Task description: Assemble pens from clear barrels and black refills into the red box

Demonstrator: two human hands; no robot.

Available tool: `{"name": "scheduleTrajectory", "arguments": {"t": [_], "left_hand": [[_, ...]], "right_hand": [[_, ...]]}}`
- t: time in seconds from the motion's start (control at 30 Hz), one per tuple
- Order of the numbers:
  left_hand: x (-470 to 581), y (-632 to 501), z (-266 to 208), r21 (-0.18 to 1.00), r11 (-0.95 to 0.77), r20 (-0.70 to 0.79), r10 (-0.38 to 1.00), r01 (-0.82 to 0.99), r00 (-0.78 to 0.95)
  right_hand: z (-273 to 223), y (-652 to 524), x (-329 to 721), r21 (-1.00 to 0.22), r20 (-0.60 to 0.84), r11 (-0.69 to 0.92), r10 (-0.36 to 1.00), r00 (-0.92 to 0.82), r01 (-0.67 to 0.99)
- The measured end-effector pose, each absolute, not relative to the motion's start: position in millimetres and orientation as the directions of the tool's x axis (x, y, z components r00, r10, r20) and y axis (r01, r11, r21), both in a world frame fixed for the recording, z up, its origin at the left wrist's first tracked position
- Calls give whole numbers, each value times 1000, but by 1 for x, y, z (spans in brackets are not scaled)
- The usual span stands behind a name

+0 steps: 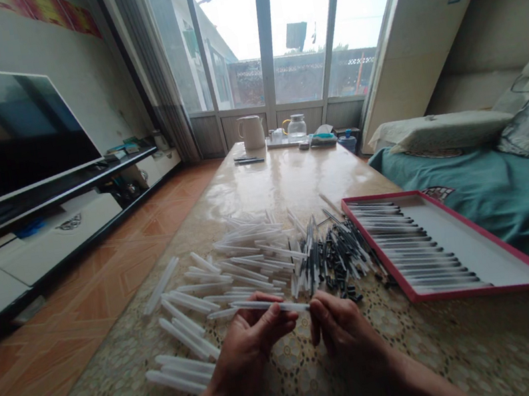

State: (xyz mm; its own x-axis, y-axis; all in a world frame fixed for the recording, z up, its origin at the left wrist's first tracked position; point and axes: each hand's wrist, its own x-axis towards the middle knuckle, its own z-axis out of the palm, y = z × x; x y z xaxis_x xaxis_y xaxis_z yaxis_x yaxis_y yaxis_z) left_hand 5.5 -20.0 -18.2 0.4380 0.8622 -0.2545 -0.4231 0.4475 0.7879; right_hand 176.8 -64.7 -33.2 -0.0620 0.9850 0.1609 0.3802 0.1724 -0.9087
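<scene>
My left hand [259,331] is closed around a whitish translucent pen barrel [282,304], which lies nearly level across the fingers. At the barrel's right end, my right hand [338,321] pinches its tip; the fingers hide whatever small part may be there. Just beyond and to the left lies a loose heap of white pen barrels [249,261]. Dark ink refills [311,251] and small black caps [341,276] are piled beyond my right hand. A red-rimmed box [483,292] on the right holds a row of pens [425,245] with dark ends.
The patterned table [297,395] stretches toward the windows. At its far end stand a beige kettle [252,132], a glass pitcher [296,126] and a tissue pack [323,137]. A teal-covered sofa [467,171] lines the right side; a television [5,133] stands left.
</scene>
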Motion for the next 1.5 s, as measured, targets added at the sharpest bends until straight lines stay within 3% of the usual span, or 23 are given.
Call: {"name": "scheduleTrajectory", "arguments": {"t": [0.7,1.5], "left_hand": [[5,-19,-20,801,430,-237,867,-417,439],[6,-19,-20,800,425,-232,870,-423,435]], "right_hand": [[-31,-63,178,-873,204,215,976,-73,439],[-36,-64,177,-913,160,173,985,-66,369]]}}
